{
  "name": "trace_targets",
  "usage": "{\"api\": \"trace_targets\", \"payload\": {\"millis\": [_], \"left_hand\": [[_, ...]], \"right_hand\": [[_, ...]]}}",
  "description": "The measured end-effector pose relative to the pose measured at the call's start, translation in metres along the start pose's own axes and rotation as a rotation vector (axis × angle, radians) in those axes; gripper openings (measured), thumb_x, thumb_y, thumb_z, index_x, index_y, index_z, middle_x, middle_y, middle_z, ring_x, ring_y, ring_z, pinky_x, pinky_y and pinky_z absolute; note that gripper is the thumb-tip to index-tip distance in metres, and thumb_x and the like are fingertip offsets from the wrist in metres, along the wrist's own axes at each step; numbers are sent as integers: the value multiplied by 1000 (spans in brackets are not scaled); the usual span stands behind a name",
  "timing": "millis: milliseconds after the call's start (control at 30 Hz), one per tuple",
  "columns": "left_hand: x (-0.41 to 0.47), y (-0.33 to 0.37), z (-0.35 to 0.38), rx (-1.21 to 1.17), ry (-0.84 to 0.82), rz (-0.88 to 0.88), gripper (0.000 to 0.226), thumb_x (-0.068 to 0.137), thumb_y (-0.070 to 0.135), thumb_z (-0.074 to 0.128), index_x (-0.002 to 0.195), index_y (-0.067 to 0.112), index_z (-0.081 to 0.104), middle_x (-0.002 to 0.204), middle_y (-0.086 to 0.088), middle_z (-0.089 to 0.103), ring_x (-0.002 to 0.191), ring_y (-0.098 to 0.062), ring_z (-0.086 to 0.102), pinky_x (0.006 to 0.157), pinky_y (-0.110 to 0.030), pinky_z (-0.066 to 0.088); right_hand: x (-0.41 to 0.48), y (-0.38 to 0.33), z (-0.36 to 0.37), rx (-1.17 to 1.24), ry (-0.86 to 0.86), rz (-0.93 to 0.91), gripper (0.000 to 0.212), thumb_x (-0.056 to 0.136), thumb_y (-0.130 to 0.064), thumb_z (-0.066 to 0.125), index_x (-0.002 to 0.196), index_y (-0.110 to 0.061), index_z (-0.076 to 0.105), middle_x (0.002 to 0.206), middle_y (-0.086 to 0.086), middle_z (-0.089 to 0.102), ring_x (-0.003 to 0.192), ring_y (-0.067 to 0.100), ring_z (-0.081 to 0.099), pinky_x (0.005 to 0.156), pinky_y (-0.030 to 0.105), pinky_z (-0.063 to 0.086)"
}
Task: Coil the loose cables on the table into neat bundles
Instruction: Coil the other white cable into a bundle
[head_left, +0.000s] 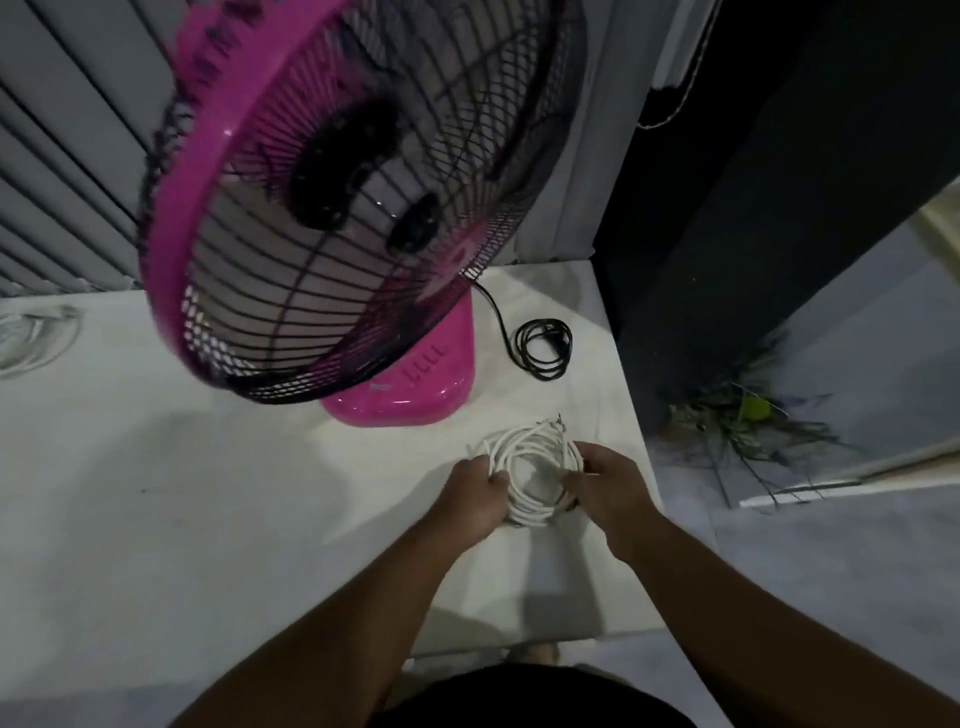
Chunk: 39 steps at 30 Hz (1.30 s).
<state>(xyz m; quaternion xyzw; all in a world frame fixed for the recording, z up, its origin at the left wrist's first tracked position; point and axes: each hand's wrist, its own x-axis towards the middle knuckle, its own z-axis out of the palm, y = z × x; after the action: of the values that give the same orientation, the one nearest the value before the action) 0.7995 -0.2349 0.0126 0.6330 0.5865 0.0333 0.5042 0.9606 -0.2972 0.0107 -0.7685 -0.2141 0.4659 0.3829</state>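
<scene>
Fingers (496, 480) of both hands curl round the white cable (530, 457), the left hand (472, 496) gripping the coil's left side and the right hand (610, 486) its right, forearms reaching in from the near edge. Held at the near right of the table (156, 493), this coil looks fully wound, its ends poking out on the far side. Beyond it the black cable (543, 348) lies looped right of the fan (405, 395), so little seems left.

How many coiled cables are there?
2: a white coil held by the left hand and right hand, and a black coil beside the pink fan. The fan may hide others.
</scene>
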Motion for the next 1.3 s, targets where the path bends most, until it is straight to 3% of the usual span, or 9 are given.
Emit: {"api": "trace_targets", "payload": {"millis": [100, 200, 367, 500, 600, 700, 867, 1067, 1300], "left_hand": [[23, 16, 18, 123, 41, 2, 32, 102, 21, 48, 106, -6, 62, 112, -29, 65, 108, -41, 62, 91, -41, 48], [46, 28, 33, 314, 115, 31, 40, 103, 28, 48, 126, -3, 56, 127, -27, 58, 122, -41, 52, 103, -41, 38], [53, 29, 52, 357, 300, 79, 68, 101, 29, 53, 156, 3, 23, 151, -20, 34, 136, -37, 32, 110, -43, 34], [37, 14, 63, 314, 342, 235, 67, 102, 23, 49, 160, 11, 18, 166, -10, 21, 152, -27, 18, 124, -39, 21], [26, 1, 70, 415, 309, 330, 64, 105, 23, 40, 160, 7, 13, 169, -10, 10, 157, -25, 6, 126, -31, 4], [27, -4, 75, 511, 266, 394, 60, 105, 18, 37, 157, -1, 16, 167, -17, 8, 156, -33, 2, 127, -39, 5], [36, -4, 70, 525, 238, 421, 59, 105, 21, 38, 156, -2, 22, 166, -20, 16, 155, -34, 5, 125, -46, 16], [47, -4, 68, 519, 253, 393, 65, 106, 32, 28, 159, 3, 8, 169, -13, 5, 156, -24, -7, 126, -31, -2], [44, -4, 68, 569, 237, 394, 65, 106, 32, 28, 159, 3, 6, 169, -14, 4, 156, -26, -5, 123, -28, -8]], "right_hand": [[28, -2, -18, -95, 12, -64, 34, 82, 5, 62, 87, -25, 78, 77, -3, 77, 77, 21, 71, 59, 25, 55], [53, -7, -29, -264, 63, -156, 23, 87, -5, 65, 105, -17, 75, 100, 4, 77, 97, 23, 70, 83, 28, 53], [60, 1, -29, -677, 80, -445, 52, 92, -15, 64, 137, 8, 50, 122, 27, 62, 114, 42, 57, 99, 41, 42], [55, 24, -30, -714, -97, -509, 90, 95, -36, 62, 159, -5, 7, 168, 15, 10, 153, 28, 12, 123, 28, 9], [56, 35, -31, -866, -57, -699, 83, 97, -39, 52, 159, -3, 10, 168, 15, 8, 155, 25, 7, 124, 31, 7], [61, 35, -30, -977, -65, -794, 75, 97, -38, 41, 157, 2, 18, 165, 19, 18, 154, 28, 14, 124, 41, 20], [69, 37, -31, -1019, -82, -745, 73, 100, -44, 27, 158, -3, 12, 167, 14, 11, 155, 22, 5, 126, 37, 12], [78, 37, -27, -1035, -110, -692, 74, 104, -47, 31, 160, -9, 3, 169, 8, 2, 155, 17, -6, 125, 31, 2], [72, 37, -28, -1057, -97, -673, 83, 98, -62, 21, 160, -8, 9, 169, 9, 6, 156, 22, 5, 126, 35, 11]]}}
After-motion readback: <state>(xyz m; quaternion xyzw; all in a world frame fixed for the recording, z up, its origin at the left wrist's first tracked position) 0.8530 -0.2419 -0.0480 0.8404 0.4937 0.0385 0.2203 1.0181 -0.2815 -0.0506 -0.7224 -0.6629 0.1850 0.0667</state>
